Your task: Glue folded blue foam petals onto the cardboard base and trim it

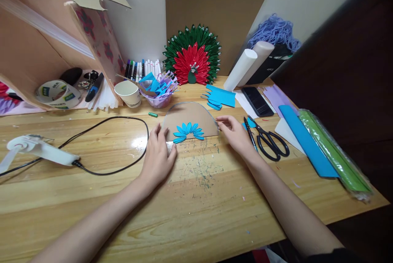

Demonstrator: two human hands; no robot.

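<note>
A brown cardboard half-circle [196, 114] with a grey outline lies on the table in front of me. Blue pointed paper petals [188, 128] fan out in an arch along its straight lower edge. At its left corner rests my left hand [158, 152], fingers touching the edge and thumb held apart. My right hand [231, 130] has its thumb and fingertips closed at the right edge of the cardboard. Right of that hand lie black-handled scissors [270, 140] and a dark pen [250, 132].
Behind stand a green and red paper peacock [193, 60], a paper cup [127, 93] and a bowl of paper scraps [158, 93]. A corded white glue gun [46, 150] is at left. Blue paper [221, 96], a phone [257, 101] and a green packet [334, 152] lie at right.
</note>
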